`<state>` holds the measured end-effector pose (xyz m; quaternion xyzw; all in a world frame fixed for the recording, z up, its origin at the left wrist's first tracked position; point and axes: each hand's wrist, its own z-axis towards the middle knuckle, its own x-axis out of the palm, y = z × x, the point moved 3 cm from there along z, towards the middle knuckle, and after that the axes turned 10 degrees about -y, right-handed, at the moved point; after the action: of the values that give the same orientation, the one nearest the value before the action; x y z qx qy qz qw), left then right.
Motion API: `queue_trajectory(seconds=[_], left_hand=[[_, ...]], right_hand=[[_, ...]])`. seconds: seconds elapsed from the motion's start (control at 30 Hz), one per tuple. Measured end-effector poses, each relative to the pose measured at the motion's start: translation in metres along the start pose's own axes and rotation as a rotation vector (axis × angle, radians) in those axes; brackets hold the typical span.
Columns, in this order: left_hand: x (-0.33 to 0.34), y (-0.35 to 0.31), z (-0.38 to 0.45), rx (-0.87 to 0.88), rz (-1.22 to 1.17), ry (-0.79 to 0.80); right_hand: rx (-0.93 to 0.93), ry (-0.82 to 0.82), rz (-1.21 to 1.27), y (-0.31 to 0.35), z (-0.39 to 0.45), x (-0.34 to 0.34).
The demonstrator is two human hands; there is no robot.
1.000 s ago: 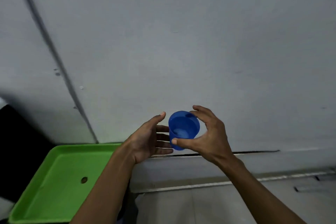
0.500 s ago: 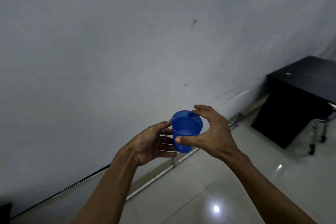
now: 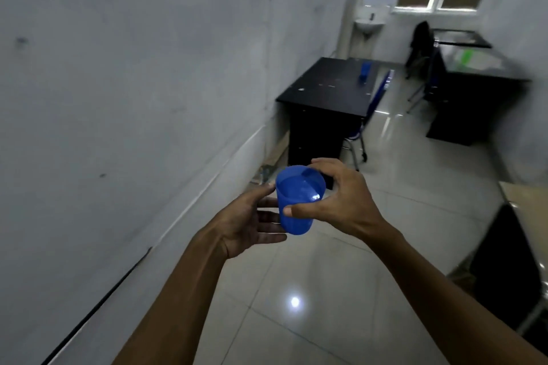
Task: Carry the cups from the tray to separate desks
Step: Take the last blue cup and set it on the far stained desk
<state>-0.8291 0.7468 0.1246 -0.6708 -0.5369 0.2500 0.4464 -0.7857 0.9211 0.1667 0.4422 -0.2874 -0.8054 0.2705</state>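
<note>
We hold a blue cup point(image 3: 298, 204) of liquid in mid-air in front of us, our right hand point(image 3: 341, 201) pinching it between thumb and curled fingers near the rim while our left hand point(image 3: 246, 221) stays spread beside it, fingers straight and apart. The tiled floor point(image 3: 311, 290) ahead looks open, with the wall point(image 3: 133, 83) close on our left. Farther off, the near black desk point(image 3: 329, 89) already carries a blue cup point(image 3: 364, 70), so we judge this one belongs on another desk, perhaps the far desk point(image 3: 474, 74).
</note>
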Motion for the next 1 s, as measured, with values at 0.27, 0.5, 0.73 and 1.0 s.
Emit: queue_trajectory(seconds=[0.27, 0.5, 0.73, 1.0], left_hand=[[0.102, -0.047, 0.125, -0.006, 0.134, 0.226], [0.18, -0.107, 0.249, -0.022, 0.251, 0.392], [0.257, -0.157, 0.344, -0.061, 0.316, 0.496], [0.362, -0.204, 0.453, -0.055, 0.363, 0.545]], right_hand=[[0.117, -0.141, -0.129, -0.095, 0.077, -0.056], [0.234, -0.256, -0.2, -0.173, 0.165, -0.096], [0.3, -0.359, -0.276, -0.239, 0.243, -0.131], [0.333, -0.447, -0.299, -0.337, 0.335, -0.183]])
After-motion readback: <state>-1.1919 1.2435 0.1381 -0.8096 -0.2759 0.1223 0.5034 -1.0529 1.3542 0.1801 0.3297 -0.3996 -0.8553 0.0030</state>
